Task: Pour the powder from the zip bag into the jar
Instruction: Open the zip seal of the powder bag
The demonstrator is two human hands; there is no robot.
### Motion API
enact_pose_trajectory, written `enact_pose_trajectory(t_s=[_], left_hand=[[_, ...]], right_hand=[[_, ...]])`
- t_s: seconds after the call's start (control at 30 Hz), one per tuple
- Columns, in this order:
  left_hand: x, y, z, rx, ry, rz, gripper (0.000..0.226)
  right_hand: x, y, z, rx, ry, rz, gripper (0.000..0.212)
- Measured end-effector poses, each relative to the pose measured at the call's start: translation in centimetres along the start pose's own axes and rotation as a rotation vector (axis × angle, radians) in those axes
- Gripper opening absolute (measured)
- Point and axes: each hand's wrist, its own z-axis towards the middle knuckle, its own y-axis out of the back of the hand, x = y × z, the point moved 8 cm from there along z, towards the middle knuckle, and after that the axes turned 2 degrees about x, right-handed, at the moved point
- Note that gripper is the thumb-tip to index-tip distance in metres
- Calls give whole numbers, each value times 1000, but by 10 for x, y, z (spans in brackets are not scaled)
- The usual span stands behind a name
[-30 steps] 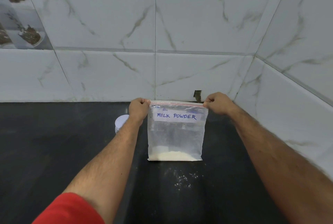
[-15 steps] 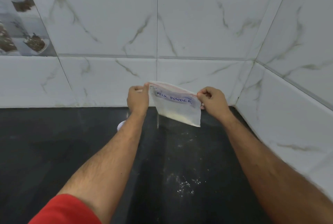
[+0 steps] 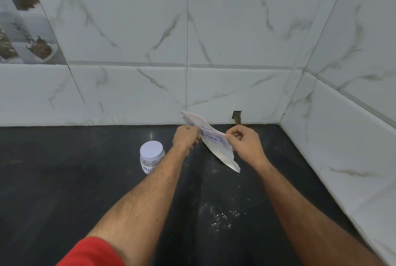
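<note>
A clear zip bag (image 3: 221, 152) labelled "MILK POWDER" hangs above the black counter, tilted, its lower corner pointing down to the right. My left hand (image 3: 185, 139) pinches the bag's top edge at the left and my right hand (image 3: 244, 145) pinches it at the right. White powder clings inside the bag. A small clear jar (image 3: 151, 158) with a white lid on stands on the counter to the left of my left forearm, which hides part of its label.
The black counter (image 3: 64, 190) runs to white marble-look tiled walls at the back and the right, which meet in a corner (image 3: 280, 123). Spilled white powder specks (image 3: 220, 217) lie on the counter between my forearms.
The bag stood upright on the counter a second ago; both hands have lifted it and tilted it, and my hands have come closer together. The jar now shows beside my left arm.
</note>
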Motion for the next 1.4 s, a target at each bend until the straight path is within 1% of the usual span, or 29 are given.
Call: enact_pose_trajectory(t_s=[0.03,0.13,0.17,0.23,0.33,0.4,0.43,0.53,0.6,0.63,0.67,0.7,0.77,0.8,0.83,0.9,0.97,1.0,1.07,1.1,1.13,1.17,1.23,1.27,1.3,1.37,1.4], left_hand=[[0,0,0,4,3,-12,24],[0,1,-1,-13,17,-6,35],[1,0,-1,-8,31,8,34],[3,-1,-2,17,50,16,24],[2,-2,-2,31,21,25,19],[-3,-4,-3,49,-20,40,15],[-6,-5,-4,58,-42,51,14],[-16,-9,-6,92,-99,90,14],[-21,-12,-6,127,-120,102,18],[-23,-13,-6,148,-127,110,20],[-24,-13,-6,168,-132,118,22],[-25,-13,-6,179,-136,129,23],[-26,-9,-5,166,-139,157,23],[-27,-7,-5,151,-147,169,23],[-29,-6,-5,145,-156,176,22],[-32,-6,-7,154,-170,198,18],[-37,-3,-9,133,-182,281,18],[-42,3,-9,86,-194,367,21],[-54,22,-7,-66,-204,567,26],[-61,30,-6,-129,-196,633,26],[-68,36,-5,-166,-189,666,25],[-74,38,-5,-184,-189,683,24],[-85,35,-2,-187,-198,696,23],[-88,32,-1,-183,-199,697,22],[-90,31,0,-182,-197,697,22],[-89,32,1,-187,-190,694,21],[-87,33,3,-190,-187,699,22]], right_hand=[[0,0,0,9,4,-12,13],[4,-2,-1,34,34,-42,13],[5,-3,0,40,40,-50,13],[5,-4,1,49,39,-59,13],[5,-6,6,77,16,-103,8],[10,-9,13,120,-8,-151,24],[15,-12,18,149,-16,-195,30],[31,-24,33,229,-13,-391,33],[34,-33,40,311,-56,-503,38],[33,-38,41,362,-84,-548,38],[33,-41,41,398,-100,-604,33],[35,-42,43,401,-96,-684,25],[44,-36,50,297,-53,-863,14],[48,-32,53,233,-30,-924,13],[50,-31,54,203,-21,-953,15],[47,-39,56,272,-53,-951,17],[41,-41,59,340,-112,-928,12],[43,-32,64,305,-122,-926,15],[51,1,76,118,-152,-876,23],[52,17,81,35,-186,-835,23],[52,27,85,4,-227,-785,21],[52,27,88,32,-255,-729,19],[52,16,93,148,-274,-579,16],[54,12,92,170,-269,-505,16],[55,14,94,136,-254,-457,17],[51,26,97,28,-246,-448,18],[45,28,94,38,-271,-473,18]])
